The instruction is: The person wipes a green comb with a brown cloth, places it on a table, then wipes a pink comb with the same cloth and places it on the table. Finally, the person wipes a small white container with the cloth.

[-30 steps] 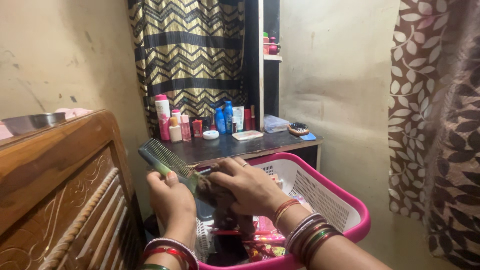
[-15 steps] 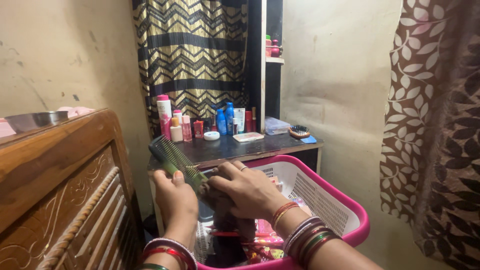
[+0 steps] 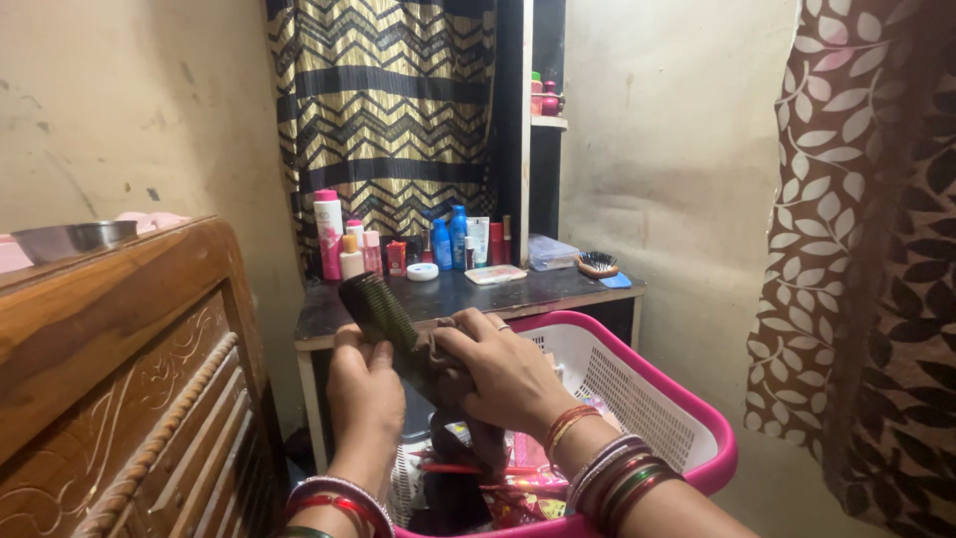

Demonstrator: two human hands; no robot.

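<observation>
Holding a dark green comb point(image 3: 383, 319) up over a pink-rimmed white basket point(image 3: 647, 399), with the left hand point(image 3: 363, 394) wrapped around the lower end, grip clamped on the handle. Pressing against the comb's teeth from the other side, the right hand point(image 3: 503, 379), fingers curled shut around a dark clump point(image 3: 443, 374) at the comb's middle; what the clump is, too dark to tell. Worn on both wrists, stacks of red, green and silver bangles point(image 3: 607, 478). Lying in the basket below the hands, crumpled red and pink wrappers point(image 3: 523, 493) and more dark material. Standing just behind the basket, a dark tabletop point(image 3: 478, 294) crowded with a tall pink bottle point(image 3: 328, 234), blue bottles point(image 3: 450, 239), a small white jar point(image 3: 422, 271), a clear plastic box point(image 3: 553, 252) and a round hairbrush point(image 3: 597, 264). Hanging behind that, a black-and-gold zigzag curtain point(image 3: 388, 110). Rising at the left, a carved wooden headboard point(image 3: 119, 379) with a steel bowl point(image 3: 72, 239) on top. Draped at the right, a brown leaf-print curtain point(image 3: 876, 249).
</observation>
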